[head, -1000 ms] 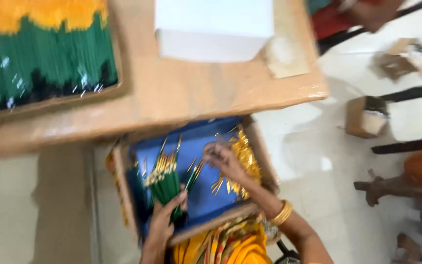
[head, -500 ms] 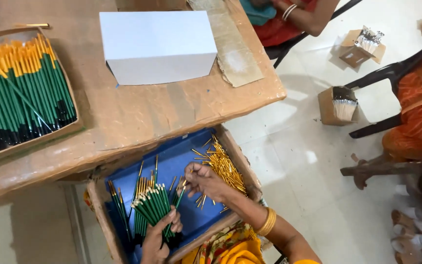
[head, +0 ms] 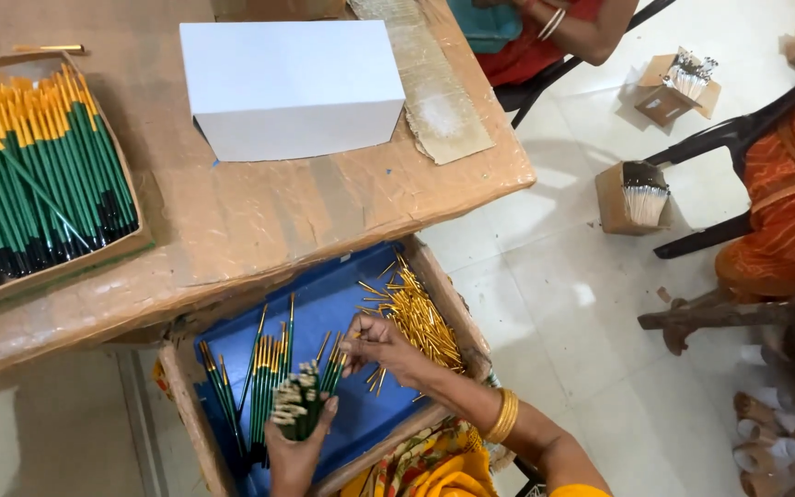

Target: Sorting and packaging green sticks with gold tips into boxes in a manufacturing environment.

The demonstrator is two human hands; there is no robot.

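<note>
Now right hand [head: 388, 348] has left ferrules [head: 420, 317]; touching brushes [head: 301, 405]

The surface [head: 259, 221] is brown and wrapped in shiny tape. A white box [head: 292, 87] sits on it near the far edge. Just beside the box lies a flat strip of cardboard [head: 430, 87]. On the left side sits a shallow cardboard tray [head: 131, 241] full of green sticks with yellow ends [head: 34, 175]. One gold stick [head: 48, 48] lies alone at the back. Down on the pale tiled floor [head: 545, 313] stand two small open cardboard boxes [head: 632, 195].
</note>
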